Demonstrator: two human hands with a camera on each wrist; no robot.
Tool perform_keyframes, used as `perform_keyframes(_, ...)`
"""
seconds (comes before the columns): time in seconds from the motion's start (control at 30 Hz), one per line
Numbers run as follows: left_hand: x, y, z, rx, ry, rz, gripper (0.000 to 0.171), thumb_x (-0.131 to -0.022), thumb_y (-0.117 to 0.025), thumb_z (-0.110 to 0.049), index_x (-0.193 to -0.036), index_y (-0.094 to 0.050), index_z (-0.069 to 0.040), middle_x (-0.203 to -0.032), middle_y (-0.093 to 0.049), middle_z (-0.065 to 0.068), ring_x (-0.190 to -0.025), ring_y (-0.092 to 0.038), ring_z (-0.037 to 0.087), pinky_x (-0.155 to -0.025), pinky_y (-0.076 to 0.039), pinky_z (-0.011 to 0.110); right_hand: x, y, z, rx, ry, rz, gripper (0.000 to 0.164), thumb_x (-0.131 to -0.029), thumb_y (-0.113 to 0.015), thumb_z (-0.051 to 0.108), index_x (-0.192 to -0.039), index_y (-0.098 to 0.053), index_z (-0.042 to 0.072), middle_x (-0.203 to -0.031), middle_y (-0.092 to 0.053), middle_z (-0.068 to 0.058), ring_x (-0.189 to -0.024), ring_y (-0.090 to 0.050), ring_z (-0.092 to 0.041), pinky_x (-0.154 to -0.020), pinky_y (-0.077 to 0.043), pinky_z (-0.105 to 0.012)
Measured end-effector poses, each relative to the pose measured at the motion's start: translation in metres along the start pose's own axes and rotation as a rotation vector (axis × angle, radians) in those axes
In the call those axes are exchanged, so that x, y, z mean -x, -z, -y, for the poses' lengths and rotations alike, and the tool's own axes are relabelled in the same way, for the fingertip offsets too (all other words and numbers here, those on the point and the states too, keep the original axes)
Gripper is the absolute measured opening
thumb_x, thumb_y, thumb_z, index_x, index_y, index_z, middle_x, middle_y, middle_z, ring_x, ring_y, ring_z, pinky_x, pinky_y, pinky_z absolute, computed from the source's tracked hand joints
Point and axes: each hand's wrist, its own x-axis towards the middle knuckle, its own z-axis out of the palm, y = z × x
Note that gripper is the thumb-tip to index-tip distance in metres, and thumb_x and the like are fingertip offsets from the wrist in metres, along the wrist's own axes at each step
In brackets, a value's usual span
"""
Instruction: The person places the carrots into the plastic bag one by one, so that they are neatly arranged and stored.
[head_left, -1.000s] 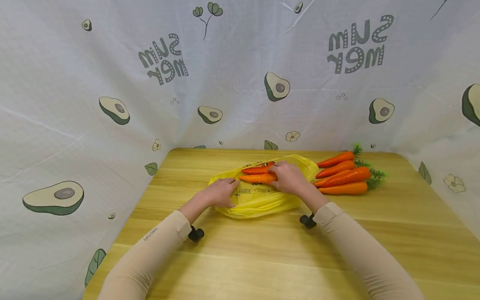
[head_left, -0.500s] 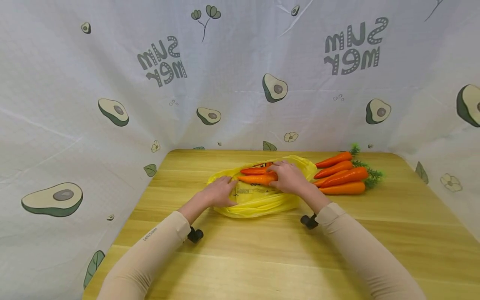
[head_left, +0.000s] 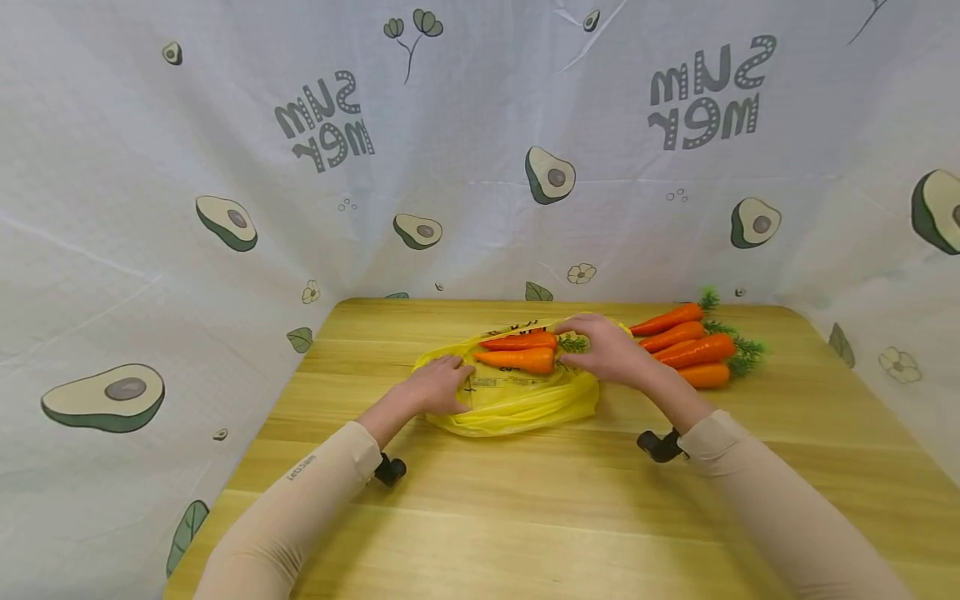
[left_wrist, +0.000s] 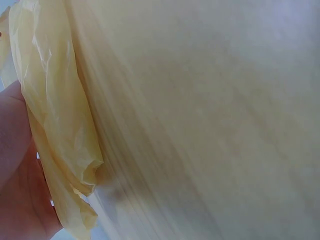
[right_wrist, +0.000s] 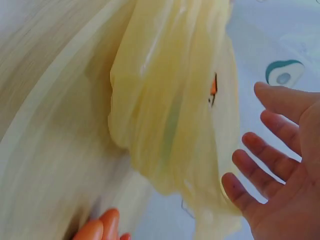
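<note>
A yellow plastic bag (head_left: 517, 408) lies on the table with its mouth held wide. Inside it, side by side, are an orange carrot (head_left: 525, 359) and a redder carrot (head_left: 517, 341), tips to the left. My left hand (head_left: 442, 385) rests at the bag's left end, thumb and fingers spread inside the mouth; the left wrist view shows yellow film over part of the hand. By the green tops (head_left: 574, 343) of the bagged carrots is my right hand (head_left: 606, 350). The right wrist view shows its fingers (right_wrist: 270, 157) spread and holding nothing.
To the right of the bag, several more carrots (head_left: 701, 352) with leafy green tops lie together on the wooden table (head_left: 495, 517). A white curtain (head_left: 480, 125) printed with avocados hangs behind and around the table.
My right hand has let go of the carrots in the bag and shifted right, uncovering their thick ends and green tops. The left hand has stayed at the bag's left end.
</note>
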Motion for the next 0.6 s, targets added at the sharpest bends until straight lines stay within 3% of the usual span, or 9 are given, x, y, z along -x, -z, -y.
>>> perform_keyframes(0.37,-0.001,-0.003,0.003,-0.020,0.009,0.004,0.080,-0.092,-0.069,-0.051,-0.157,-0.038,-0.017,-0.163,-0.031,0.014,-0.151,-0.028,0.034,-0.119,-0.031,0.053,0.027,0.027,-0.018,-0.049,0.027,-0.080,0.045,-0.092,-0.075,0.020,-0.134,-0.062,0.012,-0.141,-0.058,-0.016,-0.126,-0.053,-0.039,-0.098,-0.048,-0.059)
perform_keyframes(0.6,-0.003,-0.004,0.003,-0.011,0.009,0.006,0.080,-0.092,-0.069,-0.051,-0.157,-0.037,-0.018,-0.164,-0.030,0.013,-0.152,-0.027,0.033,-0.119,-0.033,0.053,0.044,0.042,-0.037,-0.066,-0.017,-0.096,0.050,-0.092,-0.075,0.021,-0.139,-0.059,0.009,-0.142,-0.055,-0.018,-0.125,-0.053,-0.042,-0.098,-0.047,-0.062)
